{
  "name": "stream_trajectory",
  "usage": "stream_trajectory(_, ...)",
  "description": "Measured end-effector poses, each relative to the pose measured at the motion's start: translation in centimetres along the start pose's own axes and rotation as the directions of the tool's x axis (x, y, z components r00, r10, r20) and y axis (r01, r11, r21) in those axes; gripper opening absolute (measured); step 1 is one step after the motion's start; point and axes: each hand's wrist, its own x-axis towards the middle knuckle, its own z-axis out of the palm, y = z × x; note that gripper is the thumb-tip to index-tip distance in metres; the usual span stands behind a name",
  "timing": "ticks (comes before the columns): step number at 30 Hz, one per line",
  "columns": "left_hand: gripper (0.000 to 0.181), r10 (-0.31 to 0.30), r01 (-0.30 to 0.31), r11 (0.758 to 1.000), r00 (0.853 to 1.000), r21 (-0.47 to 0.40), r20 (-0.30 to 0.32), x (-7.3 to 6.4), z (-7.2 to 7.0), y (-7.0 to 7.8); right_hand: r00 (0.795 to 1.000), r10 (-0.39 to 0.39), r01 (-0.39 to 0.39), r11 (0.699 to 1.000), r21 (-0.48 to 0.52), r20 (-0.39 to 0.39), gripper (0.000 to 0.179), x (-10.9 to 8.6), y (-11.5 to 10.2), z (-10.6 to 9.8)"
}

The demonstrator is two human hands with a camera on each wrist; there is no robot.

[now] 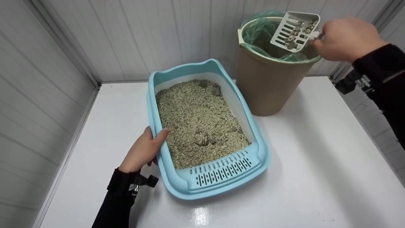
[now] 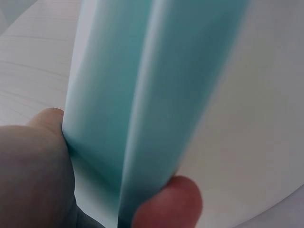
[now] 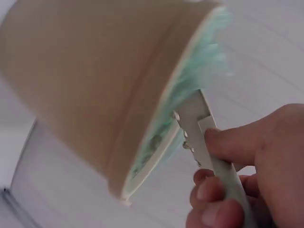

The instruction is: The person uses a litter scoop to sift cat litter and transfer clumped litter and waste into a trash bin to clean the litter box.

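My right hand (image 1: 349, 39) grips the handle of a slotted litter scoop (image 1: 295, 31), held tilted over the trash can (image 1: 269, 82). Several grey clumps (image 1: 292, 39) lie on the scoop. In the right wrist view, the thumb and curled fingers wrap the scoop's handle (image 3: 230, 185). At the left side of a blue litter box (image 1: 213, 186), my left hand (image 1: 144, 150) holds the rim, thumb on top and fingers beneath. The left wrist view shows the rim (image 2: 137, 104) between thumb and fingers. Granular litter (image 1: 199, 110) fills the box, with dark clumps (image 1: 202, 137) near its front.
A green plastic bag (image 1: 258, 31) lines the trash can, which stands right behind the litter box. Both rest on a white table (image 1: 316, 164). A panelled wall (image 1: 142, 38) rises behind, and another wall (image 1: 34, 104) stands at the left.
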Motion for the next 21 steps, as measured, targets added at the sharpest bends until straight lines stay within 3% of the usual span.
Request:
stream_trajectory(6,0.083,-0.001,0.001,1.000,1.000,0.007,-0.001,0.0,0.0,0.2,0.997,-0.023,0.013,0.992,-0.127,-0.077,0.022,0.1,-0.2,1.1)
stream_trajectory(9,0.084,0.000,0.000,1.000,1.000,0.008,-0.005,-0.1,-0.1,0.2,0.976,-0.114,0.074,0.976,-0.206,-0.187,0.013,0.1,-0.4,1.6)
stream_trajectory(10,0.084,-0.001,0.001,1.000,1.000,0.006,-0.005,-0.1,-0.1,0.2,0.959,-0.164,0.105,0.963,-0.248,-0.232,0.015,0.1,-0.4,1.9)
stream_trajectory(11,0.084,-0.001,0.001,1.000,1.000,0.004,-0.004,-0.1,-0.1,0.2,0.929,-0.232,0.144,0.945,-0.295,-0.288,0.019,0.2,-0.4,2.2)
stream_trajectory(13,0.083,-0.003,0.003,1.000,1.000,0.001,-0.004,0.0,-0.2,0.2,0.848,-0.372,0.205,0.887,-0.413,-0.378,0.025,0.2,-0.4,2.9)
stream_trajectory(16,0.082,0.001,-0.001,1.000,1.000,-0.007,0.000,-0.1,-0.3,0.2,0.720,-0.537,0.243,0.788,-0.567,-0.439,0.037,0.5,-0.3,3.8)
stream_trajectory(17,0.081,0.002,-0.002,1.000,1.000,-0.007,-0.001,-0.1,-0.4,0.2,0.690,-0.570,0.244,0.764,-0.598,-0.446,0.039,0.6,-0.3,4.0)
stream_trajectory(19,0.081,0.009,-0.009,1.000,1.000,-0.012,-0.004,-0.2,-0.4,0.2,0.677,-0.591,0.241,0.742,-0.626,-0.439,0.041,0.7,-0.4,4.2)
stream_trajectory(21,0.083,0.014,-0.014,1.000,1.000,-0.021,-0.005,-0.3,-0.4,0.3,0.686,-0.578,0.241,0.754,-0.611,-0.442,0.040,0.8,-0.4,4.3)
